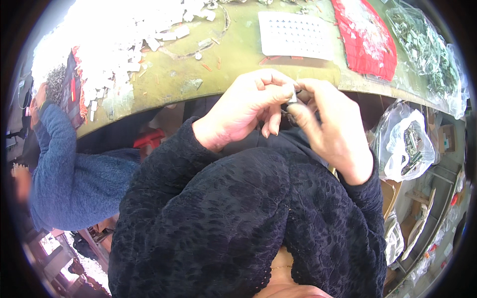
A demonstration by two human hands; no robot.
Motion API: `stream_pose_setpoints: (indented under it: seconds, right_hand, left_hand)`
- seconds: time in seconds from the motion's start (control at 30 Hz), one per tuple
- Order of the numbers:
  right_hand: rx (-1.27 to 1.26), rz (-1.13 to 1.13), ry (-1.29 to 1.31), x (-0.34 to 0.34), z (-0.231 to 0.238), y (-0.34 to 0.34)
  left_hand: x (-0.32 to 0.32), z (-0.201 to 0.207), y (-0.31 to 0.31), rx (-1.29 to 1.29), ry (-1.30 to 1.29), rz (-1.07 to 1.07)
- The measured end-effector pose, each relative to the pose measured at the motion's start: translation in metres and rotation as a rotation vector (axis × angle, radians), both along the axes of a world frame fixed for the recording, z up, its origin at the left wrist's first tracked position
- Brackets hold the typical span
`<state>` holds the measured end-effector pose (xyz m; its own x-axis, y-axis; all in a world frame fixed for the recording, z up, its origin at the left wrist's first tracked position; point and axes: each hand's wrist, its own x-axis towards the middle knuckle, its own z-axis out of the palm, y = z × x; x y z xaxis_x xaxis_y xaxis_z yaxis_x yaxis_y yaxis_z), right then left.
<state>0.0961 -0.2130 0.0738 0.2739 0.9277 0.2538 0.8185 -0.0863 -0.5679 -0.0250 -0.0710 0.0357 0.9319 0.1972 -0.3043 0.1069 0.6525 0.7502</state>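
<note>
My left hand (251,107) and my right hand (335,124) meet just in front of the table's near edge. Between their fingertips they pinch a small pale piece (293,96) with a dark part beside it. Its exact kind is too small and too covered by fingers to make out. Beyond the hands, a white sheet (278,48) with rows of small dark marks or pieces lies on the greenish table (238,64). To its right rests a red cloth (355,62) with whitish translucent bits on it.
White pieces (164,36) heap across the table's left side. A clear bag of green pieces (427,49) lies at the far right. Below it hangs a plastic bag (397,164) with dark green strips. A blue-sleeved co-worker (74,184) reaches toward a grey pile (55,84).
</note>
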Motion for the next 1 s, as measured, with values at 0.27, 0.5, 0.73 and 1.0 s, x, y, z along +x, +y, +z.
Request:
stream_pose_setpoints:
  seconds: [0.27, 0.5, 0.73, 1.0]
  right_hand:
    - [0.168, -0.145, -0.197, 0.059, 0.007, -0.006]
    - [0.311, -0.640, -0.780, 0.189, 0.072, -0.005]
    - [0.145, 0.080, -0.306, 0.066, -0.003, 0.063]
    - [0.333, 0.127, -0.037, 0.038, 0.003, 0.105]
  left_hand:
    - [0.007, 0.010, 0.074, 1.443, 0.031, 0.258]
    - [0.024, -0.015, 0.183, 2.419, 0.270, 0.274]
    - [0.012, 0.028, 0.127, 1.558, 0.368, -0.038]
    - [0.009, 0.020, 0.104, 0.368, -0.227, 0.167]
